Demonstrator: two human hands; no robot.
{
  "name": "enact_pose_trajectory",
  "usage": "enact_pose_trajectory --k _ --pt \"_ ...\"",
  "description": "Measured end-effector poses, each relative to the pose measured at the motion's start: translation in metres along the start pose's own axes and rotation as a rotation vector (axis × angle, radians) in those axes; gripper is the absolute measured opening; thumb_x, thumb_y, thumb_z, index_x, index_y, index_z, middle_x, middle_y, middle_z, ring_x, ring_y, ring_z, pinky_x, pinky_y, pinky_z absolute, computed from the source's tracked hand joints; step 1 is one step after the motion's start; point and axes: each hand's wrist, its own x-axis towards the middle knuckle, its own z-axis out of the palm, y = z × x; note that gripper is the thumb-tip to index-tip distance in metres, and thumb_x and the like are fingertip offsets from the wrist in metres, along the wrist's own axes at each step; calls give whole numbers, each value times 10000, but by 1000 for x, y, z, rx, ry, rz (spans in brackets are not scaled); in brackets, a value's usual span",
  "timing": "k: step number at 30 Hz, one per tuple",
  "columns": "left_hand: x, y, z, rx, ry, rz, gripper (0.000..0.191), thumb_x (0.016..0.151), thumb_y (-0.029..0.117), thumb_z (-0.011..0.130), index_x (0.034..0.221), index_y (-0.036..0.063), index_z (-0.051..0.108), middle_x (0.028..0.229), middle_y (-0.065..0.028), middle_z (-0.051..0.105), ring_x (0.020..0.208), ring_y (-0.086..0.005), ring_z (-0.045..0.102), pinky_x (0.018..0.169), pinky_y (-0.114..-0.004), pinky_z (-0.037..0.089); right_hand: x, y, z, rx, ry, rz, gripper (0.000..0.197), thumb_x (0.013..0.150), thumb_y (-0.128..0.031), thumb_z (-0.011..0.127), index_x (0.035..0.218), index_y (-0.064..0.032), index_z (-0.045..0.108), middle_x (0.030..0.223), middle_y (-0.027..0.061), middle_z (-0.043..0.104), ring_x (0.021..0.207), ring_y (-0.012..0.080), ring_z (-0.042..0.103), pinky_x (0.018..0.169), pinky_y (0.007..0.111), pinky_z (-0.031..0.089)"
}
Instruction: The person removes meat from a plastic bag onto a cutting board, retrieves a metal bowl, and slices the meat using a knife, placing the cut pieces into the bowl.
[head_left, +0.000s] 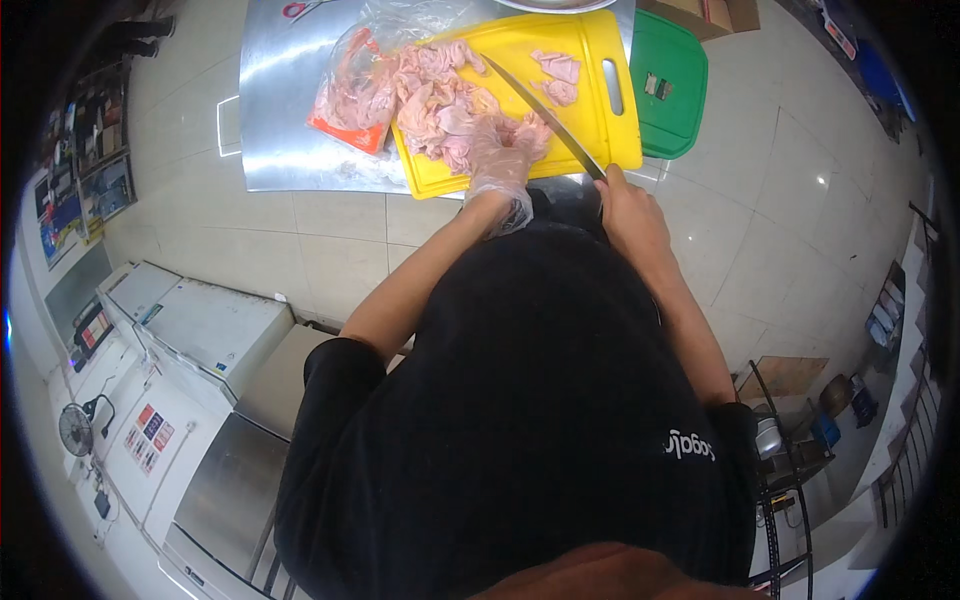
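Note:
My left hand (499, 154), in a clear plastic glove, holds down raw poultry skin at the near side of a yellow cutting board (592, 127); its fingertips are partly hidden. Bare, my right hand (634, 210) grips a long-bladed knife (551, 120) by its handle. The blade slants up and left over the board, passing just right of the skin under my left hand. A large heap of pale pink raw skin (427, 105) covers the board's left part. Two smaller pieces lie apart to the right of the blade, one being a flat piece of skin (559, 66).
Left of the board, a clear plastic bag (352, 97) with orange print holds more raw meat on the steel table (277, 112). Red-handled scissors (296, 9) and a metal bowl's rim (555, 7) are at the far edge. A green lid (675, 112) is to the right.

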Motion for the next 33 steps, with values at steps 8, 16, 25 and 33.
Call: enact_pose_trajectory --k 8,16,25,33 --pt "8 -16 2 131 -5 113 223 962 97 685 1060 -5 512 915 -114 624 747 -198 729 663 -308 624 -5 3 -1 -38 63 -13 233 1067 -261 490 1059 -30 526 822 264 686 780 502 658 700 611 489" --pt "9 -18 4 -2 41 120 151 934 106 721 949 32 590 826 -60 602 690 -149 649 588 -301 553 -9 6 -2 -87 27 -27 220 1069 -255 487 1065 -36 510 808 258 682 767 492 661 688 604 497" --pt "6 -9 3 3 -38 202 126 933 76 716 915 29 601 760 -58 643 666 -106 639 584 -271 533 -7 6 2 -91 -26 -36 212 1060 -240 498 1063 -29 520 780 258 681 748 484 672 678 598 516" --pt "10 -18 8 4 -82 291 167 904 136 758 940 45 623 820 -44 675 734 -124 644 658 -282 535 65 -27 18 -31 17 -66 204 1039 -207 516 1078 -11 552 878 269 696 858 474 683 770 581 523"
